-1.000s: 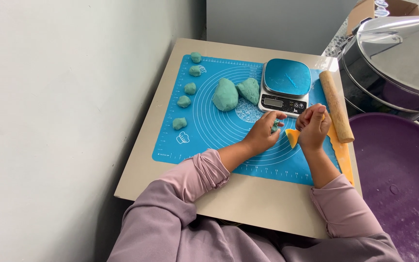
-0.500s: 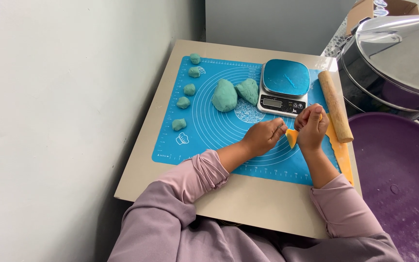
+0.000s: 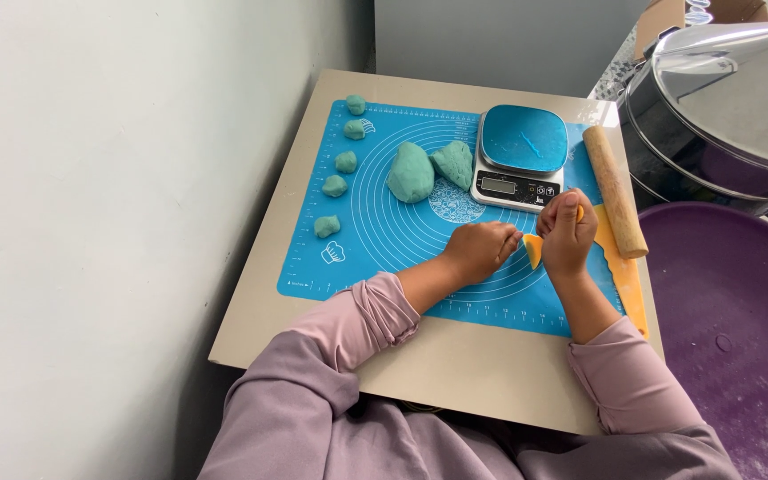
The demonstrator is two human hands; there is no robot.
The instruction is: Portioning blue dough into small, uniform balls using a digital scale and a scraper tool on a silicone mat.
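My right hand (image 3: 567,233) grips a small orange scraper (image 3: 533,252) just above the blue silicone mat (image 3: 384,233), in front of the scale. My left hand (image 3: 480,252) is curled beside it, and its fingertips pinch the scraper's left edge. Whether any dough sits between those fingers is hidden. Two large teal dough lumps (image 3: 411,173) (image 3: 454,164) lie on the mat to the left of the scale. Several small teal dough pieces (image 3: 334,186) run in a line along the mat's left side.
A digital kitchen scale (image 3: 520,156) with a blue top stands at the mat's far right. A wooden rolling pin (image 3: 615,191) lies over an orange strip (image 3: 629,280). Right of the table are a purple basin (image 3: 731,320) and a lidded steel pot (image 3: 722,98). A wall runs along the left.
My left hand has drawn back from near the scale to the scraper's edge. My right hand has tilted slightly. The dough and the tools have not moved.
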